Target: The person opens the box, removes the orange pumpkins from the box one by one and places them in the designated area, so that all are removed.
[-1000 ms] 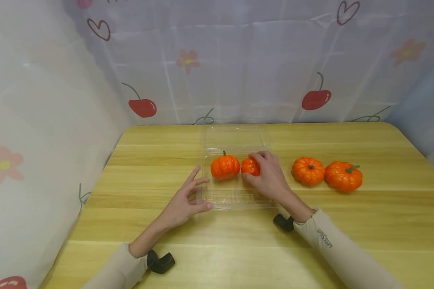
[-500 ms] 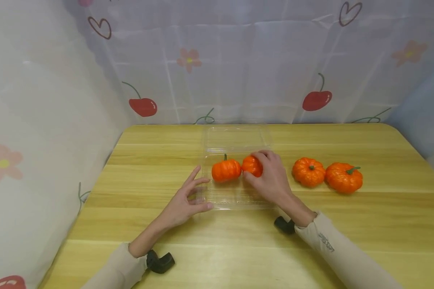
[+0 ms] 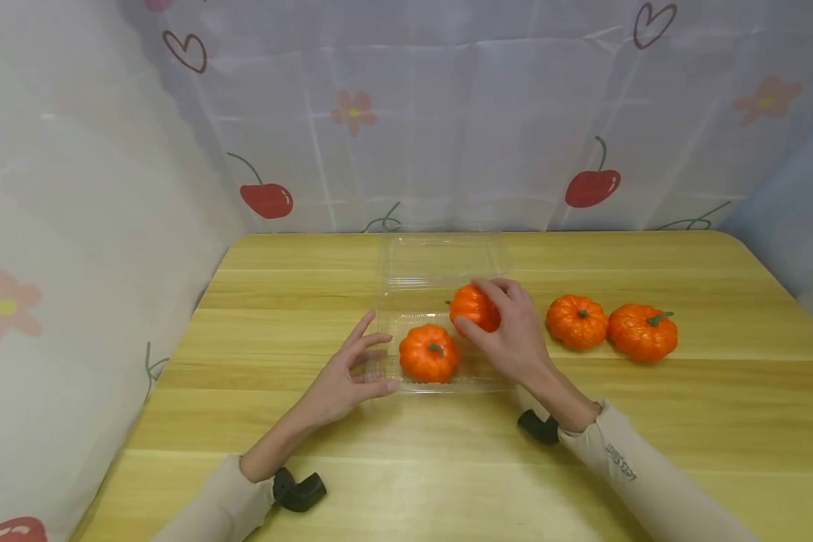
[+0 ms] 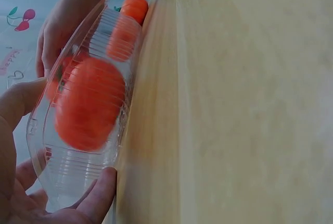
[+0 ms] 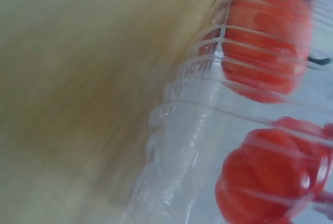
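Observation:
A clear plastic clamshell box lies opened on the table, its lid folded back. One orange toy pumpkin sits upright in the front left of its base, green stem on top. My right hand grips a second orange pumpkin over the base's back part, tilted with its stem to the left. Spread fingers of my left hand touch the box's left end; in the left wrist view the thumb and fingers stand about that end. In the right wrist view the held pumpkin shows through the clear wall.
Two more orange pumpkins, one round and one with a longer stem, stand side by side on the wooden table, right of the box. A patterned curtain hangs behind the table's back edge.
The left pumpkin in the box has dropped toward the front and turned stem up. My right hand has turned its pumpkin, whose stem now shows on the left. The left hand stays in place.

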`<state>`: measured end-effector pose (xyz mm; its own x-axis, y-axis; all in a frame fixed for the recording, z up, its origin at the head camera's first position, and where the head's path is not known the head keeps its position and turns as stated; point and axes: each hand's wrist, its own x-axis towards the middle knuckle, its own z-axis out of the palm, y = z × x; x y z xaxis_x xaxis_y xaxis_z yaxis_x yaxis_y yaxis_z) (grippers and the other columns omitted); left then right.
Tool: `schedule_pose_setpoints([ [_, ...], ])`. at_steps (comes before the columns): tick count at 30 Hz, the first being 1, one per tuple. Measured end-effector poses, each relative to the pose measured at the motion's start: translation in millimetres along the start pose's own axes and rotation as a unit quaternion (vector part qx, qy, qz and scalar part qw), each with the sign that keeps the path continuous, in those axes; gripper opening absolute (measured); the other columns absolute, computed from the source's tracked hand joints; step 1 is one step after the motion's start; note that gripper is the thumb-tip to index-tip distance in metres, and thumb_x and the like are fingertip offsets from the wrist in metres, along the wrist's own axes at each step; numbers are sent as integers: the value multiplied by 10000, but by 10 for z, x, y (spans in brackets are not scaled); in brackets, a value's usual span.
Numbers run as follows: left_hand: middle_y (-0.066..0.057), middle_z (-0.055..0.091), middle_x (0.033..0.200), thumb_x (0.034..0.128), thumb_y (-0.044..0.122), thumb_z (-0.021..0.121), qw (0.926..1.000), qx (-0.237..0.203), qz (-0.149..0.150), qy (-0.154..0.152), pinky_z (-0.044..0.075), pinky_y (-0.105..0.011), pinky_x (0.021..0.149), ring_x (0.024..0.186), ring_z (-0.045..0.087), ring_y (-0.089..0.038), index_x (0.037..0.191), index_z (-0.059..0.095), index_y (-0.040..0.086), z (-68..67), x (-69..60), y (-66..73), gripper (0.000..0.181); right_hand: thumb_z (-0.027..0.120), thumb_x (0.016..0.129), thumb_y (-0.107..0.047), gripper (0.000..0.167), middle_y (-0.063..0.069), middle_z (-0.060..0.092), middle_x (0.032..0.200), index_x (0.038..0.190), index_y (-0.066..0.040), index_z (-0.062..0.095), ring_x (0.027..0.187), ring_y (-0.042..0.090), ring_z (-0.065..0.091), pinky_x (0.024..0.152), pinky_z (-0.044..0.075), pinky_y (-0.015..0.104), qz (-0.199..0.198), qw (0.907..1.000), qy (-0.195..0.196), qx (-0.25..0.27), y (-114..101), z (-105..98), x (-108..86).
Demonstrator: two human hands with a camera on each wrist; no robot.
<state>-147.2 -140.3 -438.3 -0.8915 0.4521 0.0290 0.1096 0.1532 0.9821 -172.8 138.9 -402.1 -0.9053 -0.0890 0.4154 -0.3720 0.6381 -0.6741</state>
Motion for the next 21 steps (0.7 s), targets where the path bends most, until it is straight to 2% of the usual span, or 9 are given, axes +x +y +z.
schedule_pose_setpoints([
  [5,96,14,1645,839,97,797,10000,-23,-56,22,472,-383,1007,1359,418,-329,1406,507,90,-5,-2,13,637,790,821,-209,525,182,508,1255,1294,-50,629,1124,349,453,868,424,495,-5,10000,-30,-15,-27,-6,-4],
  [11,84,11,1647,844,91,790,10000,-33,-22,21,467,-395,1014,1355,422,-327,1411,501,79,-7,5,14,637,823,804,-223,524,175,503,1228,1266,-54,641,1078,337,473,821,456,463,-33,10000,-21,60,-77,-51,-22],
  [17,120,18,1639,847,105,789,10000,87,1,37,462,-413,1019,1354,422,-325,1413,500,91,-7,2,11,636,862,778,-224,526,163,518,1164,1233,-72,649,980,307,500,759,472,485,-154,9996,42,226,-97,-104,-58],
  [21,127,16,1636,849,104,785,9999,98,14,15,457,-418,1023,1357,417,-333,1415,497,87,-5,0,-1,635,858,787,-231,530,143,515,1165,1254,-106,640,908,274,503,701,450,421,-135,9995,33,283,-92,-145,-104],
])
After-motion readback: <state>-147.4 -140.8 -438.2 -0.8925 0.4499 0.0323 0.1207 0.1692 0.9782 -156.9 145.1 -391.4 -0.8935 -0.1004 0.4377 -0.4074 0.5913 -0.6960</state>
